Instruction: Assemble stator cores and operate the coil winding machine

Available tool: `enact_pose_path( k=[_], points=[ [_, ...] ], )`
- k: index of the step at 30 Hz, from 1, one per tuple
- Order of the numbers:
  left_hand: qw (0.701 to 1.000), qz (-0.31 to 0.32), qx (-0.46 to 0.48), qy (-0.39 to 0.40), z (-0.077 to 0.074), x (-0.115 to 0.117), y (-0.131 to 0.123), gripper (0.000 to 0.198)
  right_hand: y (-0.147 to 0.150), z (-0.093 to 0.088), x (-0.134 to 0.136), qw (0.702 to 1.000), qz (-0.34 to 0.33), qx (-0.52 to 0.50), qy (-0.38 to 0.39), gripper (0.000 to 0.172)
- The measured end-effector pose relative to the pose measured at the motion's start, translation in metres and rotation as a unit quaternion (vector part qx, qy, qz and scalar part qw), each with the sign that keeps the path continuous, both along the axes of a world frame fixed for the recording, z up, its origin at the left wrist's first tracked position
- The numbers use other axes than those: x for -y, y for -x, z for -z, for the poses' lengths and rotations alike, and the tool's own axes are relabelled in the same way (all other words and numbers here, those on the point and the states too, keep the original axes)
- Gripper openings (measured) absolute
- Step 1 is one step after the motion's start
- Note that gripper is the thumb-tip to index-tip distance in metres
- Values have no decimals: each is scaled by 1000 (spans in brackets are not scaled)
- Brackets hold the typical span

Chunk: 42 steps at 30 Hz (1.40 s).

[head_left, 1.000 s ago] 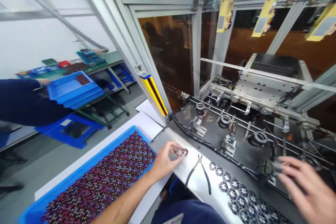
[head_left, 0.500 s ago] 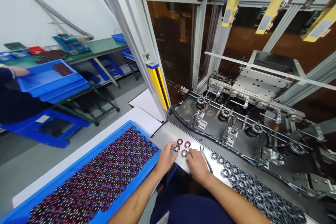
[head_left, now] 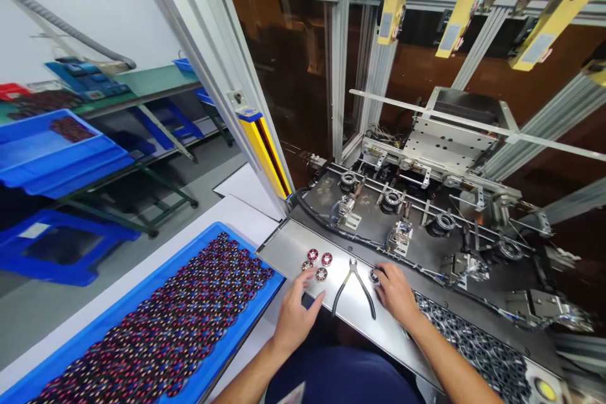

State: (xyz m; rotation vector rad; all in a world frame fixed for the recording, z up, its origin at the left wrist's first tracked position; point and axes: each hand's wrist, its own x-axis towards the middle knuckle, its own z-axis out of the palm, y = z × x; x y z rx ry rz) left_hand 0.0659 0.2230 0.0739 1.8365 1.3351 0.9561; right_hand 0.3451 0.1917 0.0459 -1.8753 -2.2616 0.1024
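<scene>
Several small wound stators (head_left: 326, 259) with red-brown windings sit grouped on the metal ledge (head_left: 284, 243). My left hand (head_left: 294, 315) is beside them, thumb and fingers apart, fingertips close to the lower-left stator (head_left: 307, 266). Right of the group lie cutting pliers (head_left: 353, 268) with dark handles spread, jaws toward the machine. My right hand (head_left: 396, 295) reaches over the left end of the grey stator cores, its fingers bent around one grey stator core (head_left: 374, 276). The hand partly covers that core. Many more grey cores (head_left: 473, 334) lie along the ledge beyond my right forearm.
A blue tray (head_left: 215, 227) packed with wound stators stands at left. Behind the ledge is a machine bed (head_left: 326, 192) with fixtures and rods. A yellow upright bar (head_left: 266, 154) is on the frame post. Further left are a blue bin (head_left: 61, 158) and a blue stool (head_left: 71, 243).
My right hand has left the wound stators and moved right, past the pliers, to the grey cores. My left hand has drawn back slightly and its fingers have spread. The view has shifted right.
</scene>
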Motion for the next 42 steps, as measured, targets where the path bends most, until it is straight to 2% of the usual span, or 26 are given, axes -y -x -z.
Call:
enact_pose_path(
  k=[5, 10, 13, 15, 18, 20, 22, 24, 27, 29, 33, 35, 37, 39, 42],
  points=[
    [999, -16, 38, 31, -13, 3, -2, 38, 3, -10, -15, 997, -51, 34, 43, 20],
    [989, -29, 95, 112, -22, 9, 2, 38, 0, -17, -27, 994, -99, 14, 52, 22],
    [970, -3, 156, 188, -33, 5, -6, 36, 3, -36, -31, 992, -117, -40, 28, 20],
    [943, 31, 213, 255, -45, -1, -17, 40, 12, -61, -32, 987, -129, -93, -1, 16],
    [874, 94, 310, 363, -65, -6, -36, 47, 33, -110, -28, 968, -168, -183, -40, 19],
    [828, 119, 368, 406, -78, -7, -46, 51, 48, -140, -24, 950, -198, -234, -56, 21],
    [799, 121, 416, 418, -89, -5, -52, 50, 58, -159, -19, 937, -212, -270, -71, 25],
    [766, 113, 468, 426, -97, -3, -54, 49, 63, -168, -15, 930, -208, -291, -89, 31],
    [712, 108, 540, 435, -104, 0, -55, 45, 62, -169, -11, 927, -189, -302, -111, 36],
    [695, 115, 563, 432, -107, 1, -56, 36, 60, -165, -10, 927, -177, -305, -128, 35],
    [692, 128, 579, 410, -109, 2, -62, 35, 61, -155, -8, 922, -157, -312, -167, 39],
    [714, 131, 566, 390, -107, 1, -64, 41, 61, -152, -6, 920, -148, -315, -181, 44],
    [750, 134, 540, 359, -104, -2, -63, 43, 58, -153, -4, 918, -147, -326, -170, 48],
    [779, 144, 512, 331, -101, -5, -61, 42, 52, -158, -5, 918, -152, -349, -113, 44],
    [794, 171, 483, 328, -101, -9, -56, 41, 38, -172, -12, 895, -132, -423, 57, 23]
  ],
)
